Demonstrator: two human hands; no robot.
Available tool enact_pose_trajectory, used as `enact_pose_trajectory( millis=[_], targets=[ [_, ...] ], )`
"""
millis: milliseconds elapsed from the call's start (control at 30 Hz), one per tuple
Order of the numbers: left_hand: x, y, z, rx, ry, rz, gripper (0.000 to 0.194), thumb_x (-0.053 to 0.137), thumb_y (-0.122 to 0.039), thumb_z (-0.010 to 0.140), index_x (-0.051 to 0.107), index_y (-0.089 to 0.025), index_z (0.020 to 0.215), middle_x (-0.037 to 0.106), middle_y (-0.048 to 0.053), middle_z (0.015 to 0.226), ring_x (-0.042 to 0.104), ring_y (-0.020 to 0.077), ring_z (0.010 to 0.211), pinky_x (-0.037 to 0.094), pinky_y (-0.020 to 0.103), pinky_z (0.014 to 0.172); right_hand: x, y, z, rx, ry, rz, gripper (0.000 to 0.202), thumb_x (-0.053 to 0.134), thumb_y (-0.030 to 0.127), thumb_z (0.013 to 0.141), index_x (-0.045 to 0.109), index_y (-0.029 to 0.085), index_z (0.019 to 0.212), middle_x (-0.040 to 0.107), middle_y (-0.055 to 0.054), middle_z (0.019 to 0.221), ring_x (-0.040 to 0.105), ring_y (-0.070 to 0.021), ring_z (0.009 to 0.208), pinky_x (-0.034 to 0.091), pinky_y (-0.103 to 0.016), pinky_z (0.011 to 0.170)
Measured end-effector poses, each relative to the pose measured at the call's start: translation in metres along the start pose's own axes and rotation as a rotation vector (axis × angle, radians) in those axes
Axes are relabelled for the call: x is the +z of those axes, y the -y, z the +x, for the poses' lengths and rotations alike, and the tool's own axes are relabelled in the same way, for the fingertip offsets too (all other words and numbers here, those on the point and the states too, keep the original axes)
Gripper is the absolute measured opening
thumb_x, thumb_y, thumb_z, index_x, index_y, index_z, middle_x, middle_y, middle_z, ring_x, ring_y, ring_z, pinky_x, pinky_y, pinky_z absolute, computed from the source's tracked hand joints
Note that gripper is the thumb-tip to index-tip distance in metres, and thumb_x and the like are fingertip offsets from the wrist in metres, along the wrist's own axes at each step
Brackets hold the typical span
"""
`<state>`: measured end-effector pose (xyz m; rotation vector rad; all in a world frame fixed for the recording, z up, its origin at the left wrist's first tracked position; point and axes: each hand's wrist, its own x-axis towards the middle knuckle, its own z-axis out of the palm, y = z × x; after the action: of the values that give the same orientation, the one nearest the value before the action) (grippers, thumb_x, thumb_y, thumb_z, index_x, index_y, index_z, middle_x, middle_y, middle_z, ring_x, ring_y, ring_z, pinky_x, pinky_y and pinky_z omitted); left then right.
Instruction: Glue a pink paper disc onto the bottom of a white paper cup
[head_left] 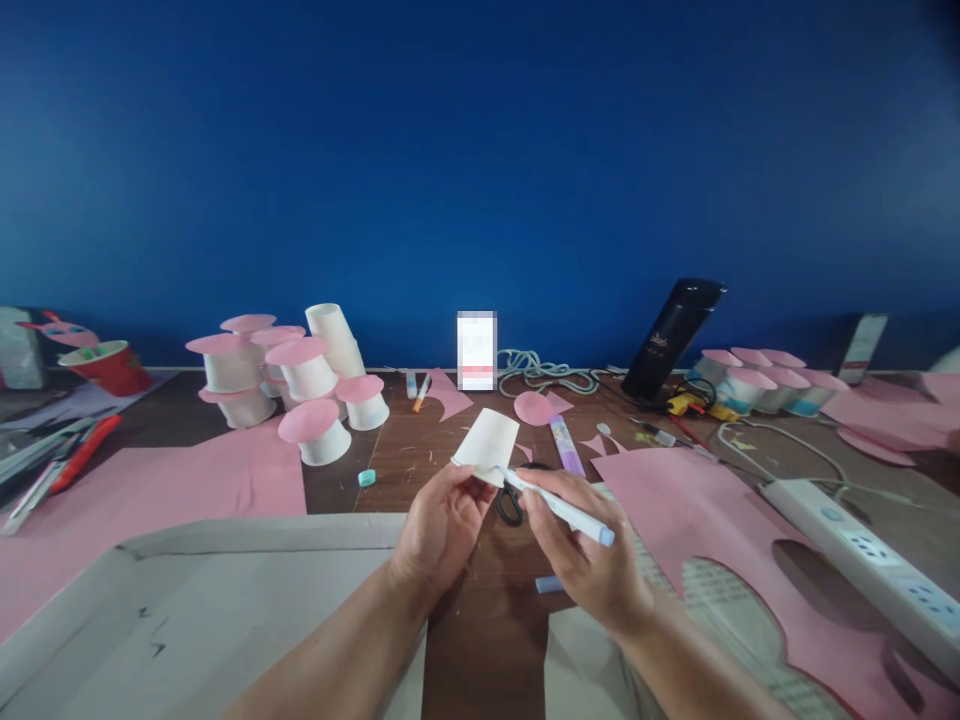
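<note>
left hand grasps one white paper cup, tilted, wide end near; right hand pinches one marker, tip at the wall by the rim. cup sits mid-scene, above the wood.

risks, my judgement: curved wall could send the tip skidding over the rim onto left fingers. a tight left grip could dent the thin wall; a thumb over wet ink could smear it. scissors, just beneath, could snag a lowered hand. small blue cap, near, could roll off or be brushed aside by the right wrist.

counts, outward: scissors, one. purple glue stick, one. loose pink disc, one, far. disc-topped cups, left, seven seem visible; some overlap. right cluster of disc-topped cups, six. leaning cup stack, one, far left; number nested, cannot tell. black bottle, one, far right. power strip, one, right. red cup, one, far left.
</note>
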<state>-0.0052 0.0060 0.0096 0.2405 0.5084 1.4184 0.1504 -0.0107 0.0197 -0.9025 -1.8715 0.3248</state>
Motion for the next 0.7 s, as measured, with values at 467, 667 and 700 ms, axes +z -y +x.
enact_pose_trajectory(
  millis=[467, 667, 700],
  targets=[
    [-0.0024, 0.0009, 0.0016, 0.021, 0.04, 0.02, 0.022, 0.056, -0.01, 0.076, 0.066, -0.014, 0.095, 0.068, 0.006, 0.093, 0.061, 0.0162, 0.091, 0.045, 0.03, 0.089, 0.0042, 0.0014, -0.003, -0.02, 0.043, 0.072, 0.029, 0.057, 0.01, 0.083, 0.059, 0.02, 0.11, 0.068, -0.004, 0.098, 0.065, -0.0141, 0.081, 0.054, -0.027, 0.073],
    [-0.0037, 0.0035, 0.0017, 0.043, 0.116, 0.083, 0.02, 0.058, -0.013, 0.08, 0.068, -0.017, 0.097, 0.068, 0.005, 0.1, 0.058, 0.0166, 0.106, 0.04, 0.031, 0.1, -0.002, 0.0028, -0.0005, -0.045, -0.068, 0.039, 0.03, 0.056, 0.009, 0.083, 0.059, 0.019, 0.111, 0.067, -0.005, 0.092, 0.064, -0.0158, 0.081, 0.053, -0.029, 0.073],
    [-0.0046, 0.0042, 0.002, 0.052, 0.117, 0.095, 0.018, 0.06, -0.014, 0.08, 0.068, -0.017, 0.096, 0.068, 0.005, 0.101, 0.058, 0.0158, 0.105, 0.039, 0.03, 0.102, -0.0031, 0.0026, 0.0001, -0.042, -0.098, 0.034, 0.03, 0.055, 0.009, 0.084, 0.059, 0.019, 0.112, 0.067, -0.005, 0.092, 0.064, -0.0157, 0.081, 0.052, -0.029, 0.073]
  ],
)
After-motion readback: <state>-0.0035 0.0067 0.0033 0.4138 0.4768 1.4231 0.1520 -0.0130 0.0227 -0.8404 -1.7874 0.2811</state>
